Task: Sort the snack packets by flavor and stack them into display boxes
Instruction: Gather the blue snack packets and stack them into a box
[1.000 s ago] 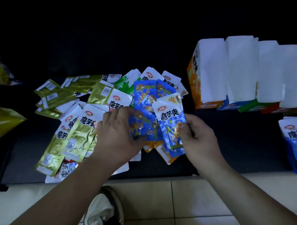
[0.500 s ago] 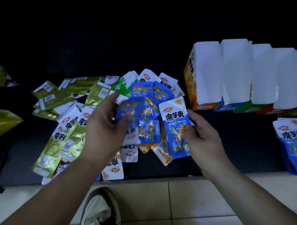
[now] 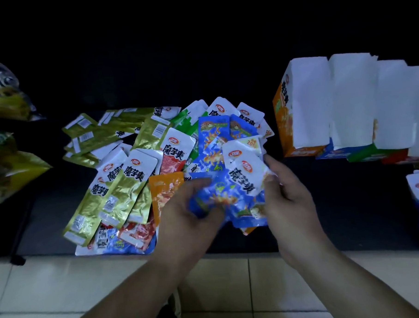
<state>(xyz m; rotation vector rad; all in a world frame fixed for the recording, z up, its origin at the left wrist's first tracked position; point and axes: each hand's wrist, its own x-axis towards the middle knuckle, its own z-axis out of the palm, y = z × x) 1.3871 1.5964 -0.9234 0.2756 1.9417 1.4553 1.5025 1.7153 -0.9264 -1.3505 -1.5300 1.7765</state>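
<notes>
Blue packets [image 3: 231,194] gripped in left hand [image 3: 184,220] and right hand [image 3: 288,196], left of the display boxes [image 3: 309,111] — gold packets [image 3: 114,194] farther left.

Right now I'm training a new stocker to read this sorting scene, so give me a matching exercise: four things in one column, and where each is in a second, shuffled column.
Things
1. gold packets
2. blue packets
3. display boxes
4. orange packet

Places
A. standing in a row at the far right
B. gripped between the left hand and the right hand
C. fanned out on the left of the pile
D. on the pile, just to the left of the left hand

Pairs: 1-C, 2-B, 3-A, 4-D
</notes>
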